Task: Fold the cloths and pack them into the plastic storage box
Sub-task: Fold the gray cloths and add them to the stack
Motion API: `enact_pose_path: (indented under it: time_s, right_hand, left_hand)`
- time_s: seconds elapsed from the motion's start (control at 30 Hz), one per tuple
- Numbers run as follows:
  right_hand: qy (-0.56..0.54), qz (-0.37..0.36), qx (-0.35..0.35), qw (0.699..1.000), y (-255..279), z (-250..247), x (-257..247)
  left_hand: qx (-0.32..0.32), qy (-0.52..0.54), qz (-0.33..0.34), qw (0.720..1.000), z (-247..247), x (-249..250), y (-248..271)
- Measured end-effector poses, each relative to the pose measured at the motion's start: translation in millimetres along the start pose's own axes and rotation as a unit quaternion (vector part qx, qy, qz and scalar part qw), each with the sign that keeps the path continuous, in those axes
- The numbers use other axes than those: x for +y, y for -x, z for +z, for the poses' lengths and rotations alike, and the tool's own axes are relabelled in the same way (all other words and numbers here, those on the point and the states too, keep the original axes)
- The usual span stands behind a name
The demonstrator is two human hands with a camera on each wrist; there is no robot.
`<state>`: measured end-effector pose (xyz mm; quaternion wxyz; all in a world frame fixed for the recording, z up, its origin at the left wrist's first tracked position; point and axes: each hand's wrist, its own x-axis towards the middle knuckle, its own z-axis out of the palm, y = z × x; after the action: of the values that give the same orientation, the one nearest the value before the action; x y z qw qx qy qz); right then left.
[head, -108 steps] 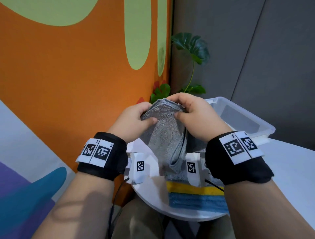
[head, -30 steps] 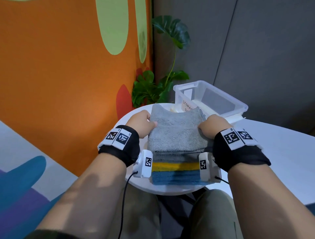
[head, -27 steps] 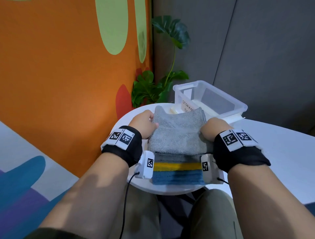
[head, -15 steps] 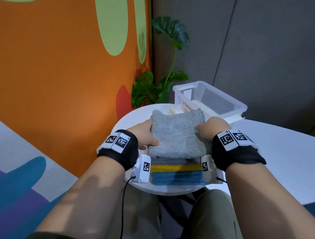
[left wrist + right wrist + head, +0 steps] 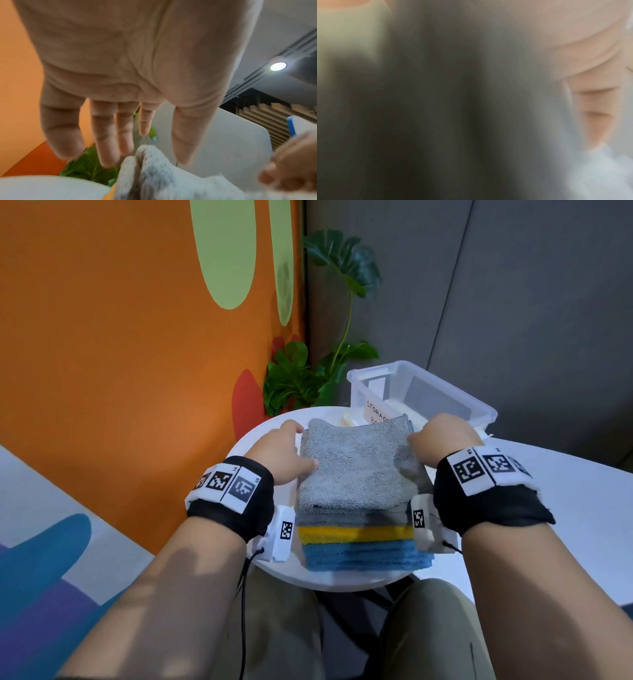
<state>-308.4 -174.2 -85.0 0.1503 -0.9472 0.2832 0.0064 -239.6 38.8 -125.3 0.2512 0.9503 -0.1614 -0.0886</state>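
A folded grey cloth [image 5: 356,467] lies on top of a stack with another grey layer, a yellow cloth [image 5: 356,534] and a blue cloth [image 5: 363,554] on the round white table [image 5: 263,433]. My left hand [image 5: 294,445] is at the cloth's left edge, thumb resting on top. In the left wrist view this hand [image 5: 137,148] has straight fingers over the cloth's corner [image 5: 154,175]. My right hand [image 5: 442,436] is curled on the cloth's right edge, also visible in the left wrist view [image 5: 288,169]. The clear plastic storage box [image 5: 486,414] stands just behind. The right wrist view is blurred.
A leafy plant [image 5: 301,378] stands behind the table by the orange wall. A second white tabletop [image 5: 565,481] adjoins on the right. Grey wall panels close the back. My knees show below the table's near rim.
The grey cloth, held up in both hands 3.6 s ago, now lies on the stack. In the last half second my left hand shifted slightly forward along its left edge.
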Motion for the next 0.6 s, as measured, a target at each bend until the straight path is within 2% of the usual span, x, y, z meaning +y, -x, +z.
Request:
enact_pose_path:
  time_s: [0.13,0.23,0.3,0.37,0.47,0.6]
  right_hand:
    - [0.012,-0.052,0.031,0.998,8,-16,-12]
    - [0.033,-0.089,0.027,0.995,17,-12,-25]
    - [0.046,-0.114,-0.007,0.992,20,3,-33]
    - [0.111,-0.137,-0.057,0.983,19,28,-37]
    - [0.119,-0.109,-0.092,0.983,14,67,-31]
    - [0.095,-0.075,-0.104,0.987,6,91,-12]
  left_hand:
    - [0.055,-0.061,0.068,0.994,0,11,3]
    - [0.008,-0.121,0.111,0.986,14,17,2]
    - [-0.045,-0.163,0.102,0.98,29,19,2]
    - [-0.086,-0.181,0.067,0.977,43,19,3]
    - [-0.103,-0.173,0.027,0.979,57,13,3]
    - [-0.129,-0.152,0.005,0.98,63,0,-2]
